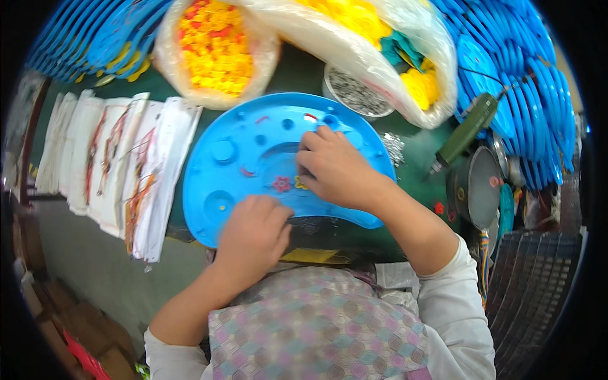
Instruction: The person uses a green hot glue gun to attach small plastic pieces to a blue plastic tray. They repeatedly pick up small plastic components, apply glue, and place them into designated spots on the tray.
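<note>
A curved blue plastic panel (206,174) with raised rings and holes lies on the table in front of me. My right hand (335,166) is over its middle right, with the fingers bent down and closed; the fingertips and anything in them are hidden. Beside that hand, a pink-red flower-shaped piece (281,183) and a yellow piece (301,183) sit on the panel. My left hand (252,237) is at the panel's near edge, left of the middle, its curled fingers smeared by motion. I cannot make out anything in it.
Behind the panel are a bag of small yellow and red parts (218,60), a bag of larger yellow parts (418,88) and a bowl of screws (358,92). Loose screws (392,150) and a green electric screwdriver (468,130) are at right. Wired white strips (120,158) lie left; blue panels (538,114) are stacked right.
</note>
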A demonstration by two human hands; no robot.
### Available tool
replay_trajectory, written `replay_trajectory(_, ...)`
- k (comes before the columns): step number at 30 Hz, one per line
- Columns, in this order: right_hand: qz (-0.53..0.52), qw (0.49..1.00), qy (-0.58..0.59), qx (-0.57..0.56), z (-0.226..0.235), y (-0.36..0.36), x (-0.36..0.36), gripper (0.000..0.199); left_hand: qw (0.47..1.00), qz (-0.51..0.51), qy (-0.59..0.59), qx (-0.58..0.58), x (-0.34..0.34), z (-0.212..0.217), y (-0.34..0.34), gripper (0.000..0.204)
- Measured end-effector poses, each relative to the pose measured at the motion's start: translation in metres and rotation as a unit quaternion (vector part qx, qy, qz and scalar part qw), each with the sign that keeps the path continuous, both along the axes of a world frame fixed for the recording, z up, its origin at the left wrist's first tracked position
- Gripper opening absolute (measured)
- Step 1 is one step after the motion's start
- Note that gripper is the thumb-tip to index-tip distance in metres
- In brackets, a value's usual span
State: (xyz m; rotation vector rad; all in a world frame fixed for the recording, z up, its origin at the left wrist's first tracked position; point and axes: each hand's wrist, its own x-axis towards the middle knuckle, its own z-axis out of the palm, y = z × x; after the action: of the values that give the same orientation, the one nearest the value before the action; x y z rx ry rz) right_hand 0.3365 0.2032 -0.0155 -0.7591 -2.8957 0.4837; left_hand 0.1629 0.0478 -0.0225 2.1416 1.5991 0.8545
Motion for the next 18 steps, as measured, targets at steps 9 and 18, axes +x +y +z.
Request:
replay_trajectory(9, -0.034, 0.997, 0.049, -0.044, 0.021, -0.008, -0.005, 0.019, 0.985, 0.131, -0.091, 0.070, -0.040, 0.037, -0.027, 0.021)
replay_trajectory(18, 0.039, 0.983, 0.142, -0.111, 0.040, -0.025, -0.048, 0.021, 0.877, 0.474, 0.074, -0.010, -0.158, 0.047, -0.082, 0.017)
